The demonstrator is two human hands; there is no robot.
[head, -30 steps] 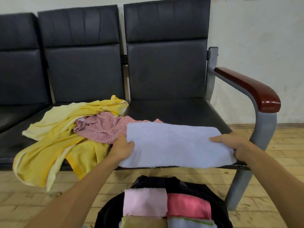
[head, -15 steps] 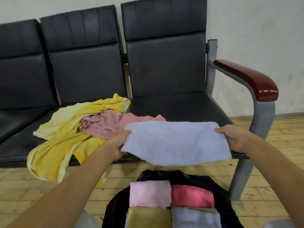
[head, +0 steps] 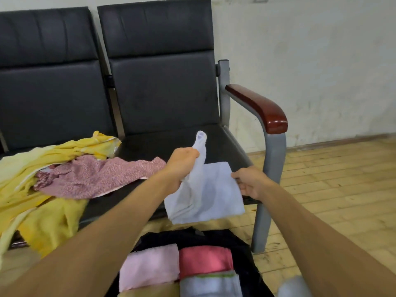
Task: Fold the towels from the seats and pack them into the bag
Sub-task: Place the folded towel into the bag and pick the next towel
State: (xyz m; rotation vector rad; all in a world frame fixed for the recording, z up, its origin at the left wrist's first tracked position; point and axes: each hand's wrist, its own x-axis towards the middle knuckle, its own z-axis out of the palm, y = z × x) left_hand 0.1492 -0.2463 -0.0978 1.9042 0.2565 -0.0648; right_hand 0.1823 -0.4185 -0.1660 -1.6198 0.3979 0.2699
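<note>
A pale blue towel (head: 216,196) hangs in the air over the front edge of the right seat (head: 171,144). My left hand (head: 182,166) grips its left end, which is bunched and sticks up above my fist. My right hand (head: 250,183) pinches the towel's right edge. Below, an open black bag (head: 242,241) on the floor holds folded towels: pale pink (head: 150,266), coral pink (head: 205,261), light blue with a green stripe (head: 211,284) and a tan one (head: 150,293) at the frame's bottom. A yellow towel (head: 40,172) and a pink patterned towel (head: 96,176) lie crumpled on the seats to the left.
The black padded seats stand in a row against a white wall. A grey metal frame with a red-brown armrest (head: 261,108) closes the right end. The floor (head: 334,189) is light wooden planking.
My left hand has swung its end of the blue towel rightward and up toward my right hand, so the flat wide towel is now doubled and narrower. The view has shifted right.
</note>
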